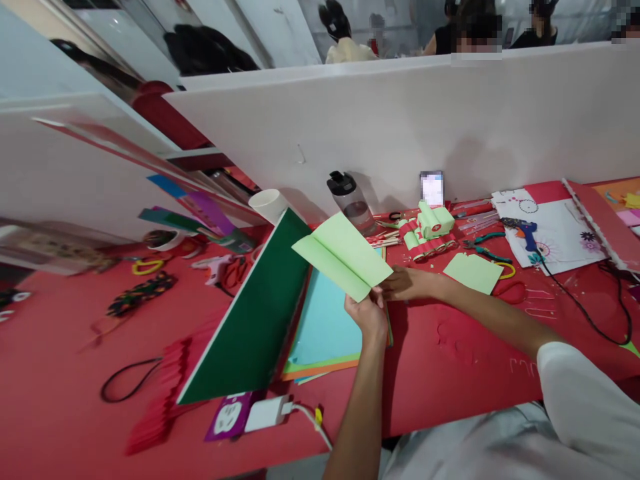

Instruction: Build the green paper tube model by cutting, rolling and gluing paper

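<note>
A light green sheet of paper (345,257) with a crease along its middle is held up in front of me, its two halves partly unfolded. My left hand (369,315) grips its lower edge, fingers closed. At the lower right corner my right hand (403,283) pinches the same sheet; its fingertips are partly hidden. Below lies a stack of coloured paper (325,327), blue on top with green and orange edges under it. A dark green board (250,333) leans up along the stack's left side.
Behind my right hand are a green-and-red paper model (430,230), a flat green piece (473,272), pliers (485,247) and a glue gun (525,237) with its cable. A bottle (350,200) and phone (432,188) stand by the white partition (400,127). A white charger (265,413) lies in front.
</note>
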`<state>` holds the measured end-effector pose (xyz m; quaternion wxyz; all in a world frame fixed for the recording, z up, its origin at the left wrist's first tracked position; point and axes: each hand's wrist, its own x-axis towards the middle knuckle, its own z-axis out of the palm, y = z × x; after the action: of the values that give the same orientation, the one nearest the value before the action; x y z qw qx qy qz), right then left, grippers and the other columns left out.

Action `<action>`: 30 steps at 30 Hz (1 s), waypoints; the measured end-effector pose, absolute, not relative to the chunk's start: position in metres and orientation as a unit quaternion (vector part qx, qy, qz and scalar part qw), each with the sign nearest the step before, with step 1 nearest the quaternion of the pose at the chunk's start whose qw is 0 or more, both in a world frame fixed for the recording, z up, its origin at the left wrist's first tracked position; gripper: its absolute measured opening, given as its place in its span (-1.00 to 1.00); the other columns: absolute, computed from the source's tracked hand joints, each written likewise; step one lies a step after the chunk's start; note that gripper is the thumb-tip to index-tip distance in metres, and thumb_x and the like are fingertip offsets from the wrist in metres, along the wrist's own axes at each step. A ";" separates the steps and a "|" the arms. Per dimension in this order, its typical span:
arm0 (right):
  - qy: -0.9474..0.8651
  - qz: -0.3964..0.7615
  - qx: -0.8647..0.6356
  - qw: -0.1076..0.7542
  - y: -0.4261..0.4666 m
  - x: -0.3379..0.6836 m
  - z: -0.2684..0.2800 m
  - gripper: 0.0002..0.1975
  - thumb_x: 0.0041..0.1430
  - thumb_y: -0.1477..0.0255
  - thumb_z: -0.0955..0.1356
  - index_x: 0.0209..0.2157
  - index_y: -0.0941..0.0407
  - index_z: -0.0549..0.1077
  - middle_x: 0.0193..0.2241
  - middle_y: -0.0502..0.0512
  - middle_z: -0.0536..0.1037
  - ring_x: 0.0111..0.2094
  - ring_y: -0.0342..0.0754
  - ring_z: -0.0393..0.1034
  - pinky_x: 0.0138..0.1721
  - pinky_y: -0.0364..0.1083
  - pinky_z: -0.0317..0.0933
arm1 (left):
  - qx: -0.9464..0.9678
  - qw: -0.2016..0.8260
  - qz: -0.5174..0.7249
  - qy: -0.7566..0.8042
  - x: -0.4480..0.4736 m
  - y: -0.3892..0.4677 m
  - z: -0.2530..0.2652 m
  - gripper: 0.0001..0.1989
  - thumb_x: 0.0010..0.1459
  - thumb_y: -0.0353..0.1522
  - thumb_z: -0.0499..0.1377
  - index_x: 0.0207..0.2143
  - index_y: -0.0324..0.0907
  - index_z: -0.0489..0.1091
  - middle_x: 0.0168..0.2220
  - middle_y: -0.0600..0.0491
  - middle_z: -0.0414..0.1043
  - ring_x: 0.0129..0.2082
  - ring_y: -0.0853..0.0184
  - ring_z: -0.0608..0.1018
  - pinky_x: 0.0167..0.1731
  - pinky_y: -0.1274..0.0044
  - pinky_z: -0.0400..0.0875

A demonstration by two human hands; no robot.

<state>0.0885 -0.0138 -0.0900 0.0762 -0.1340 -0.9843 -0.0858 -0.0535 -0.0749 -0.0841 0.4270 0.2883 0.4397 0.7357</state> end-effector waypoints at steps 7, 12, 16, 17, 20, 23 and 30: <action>-0.980 -0.057 -0.150 0.119 -0.016 0.113 -0.095 -0.71 0.42 0.62 0.31 0.06 0.10 0.53 0.13 0.23 0.55 0.11 0.05 0.43 0.08 0.03 0.27 | 0.301 0.441 0.714 0.453 -0.052 -0.075 -0.086 -0.88 -0.07 -0.36 0.18 -0.49 -0.14 0.25 -0.64 0.25 0.31 -0.74 0.58 0.18 -0.67 0.66 0.00; -0.982 -0.032 -0.167 0.087 -0.028 0.123 -0.097 -0.71 0.44 0.59 0.31 0.08 0.05 0.51 0.09 0.15 0.57 0.14 0.01 0.41 0.05 -0.03 0.28 | 0.337 0.477 0.657 0.477 -0.052 -0.076 -0.091 -0.92 -0.02 -0.38 0.19 -0.50 -0.18 0.33 -0.64 0.22 0.32 -0.71 0.56 0.21 -0.66 0.66 0.04; -0.981 -0.083 -0.167 0.062 -0.031 0.118 -0.100 -0.72 0.45 0.62 0.26 0.02 0.06 0.51 0.02 0.15 0.57 0.12 0.00 0.40 0.12 0.02 0.24 | 0.360 0.482 0.632 0.489 -0.053 -0.076 -0.092 -0.88 0.05 -0.34 0.19 -0.50 -0.17 0.34 -0.66 0.22 0.30 -0.72 0.54 0.21 -0.66 0.67 0.06; -0.980 -0.091 -0.168 0.059 -0.032 0.115 -0.100 -0.73 0.45 0.63 0.25 0.00 0.07 0.51 0.01 0.15 0.57 0.11 0.00 0.40 0.12 0.02 0.24 | 0.367 0.483 0.627 0.489 -0.053 -0.076 -0.092 -0.88 0.05 -0.34 0.19 -0.50 -0.17 0.34 -0.66 0.21 0.31 -0.72 0.54 0.21 -0.66 0.66 0.06; -0.979 -0.099 -0.168 0.056 -0.035 0.109 -0.098 -0.73 0.46 0.63 0.23 -0.06 0.10 0.51 -0.02 0.17 0.58 0.10 0.01 0.40 0.10 0.03 0.24 | 0.391 0.487 0.610 0.488 -0.053 -0.077 -0.091 -0.87 0.04 -0.33 0.18 -0.52 -0.17 0.36 -0.67 0.19 0.32 -0.71 0.53 0.23 -0.65 0.66 0.09; -0.978 -0.102 -0.172 0.054 -0.045 0.110 -0.090 -0.72 0.48 0.62 0.19 -0.03 0.15 0.49 -0.04 0.24 0.58 0.06 0.05 0.42 0.05 0.05 0.25 | 0.409 0.484 0.598 0.492 -0.052 -0.078 -0.091 -0.86 0.04 -0.33 0.17 -0.54 -0.18 0.37 -0.67 0.17 0.33 -0.70 0.53 0.24 -0.64 0.66 0.10; -0.966 -0.049 -0.252 0.013 -0.096 0.156 -0.042 -0.74 0.51 0.58 0.14 -0.04 0.20 0.42 -0.17 0.22 0.53 -0.21 0.03 0.40 -0.15 0.01 0.17 | 0.433 0.479 0.567 0.511 -0.049 -0.081 -0.093 -0.85 0.05 -0.29 0.18 -0.50 -0.16 0.36 -0.66 0.18 0.34 -0.72 0.51 0.23 -0.68 0.63 0.09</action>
<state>0.1562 -0.0955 -0.0420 0.0133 -0.2518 -0.9665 -0.0488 -0.0493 -0.0811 -0.0928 0.4793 0.4333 0.5110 0.5669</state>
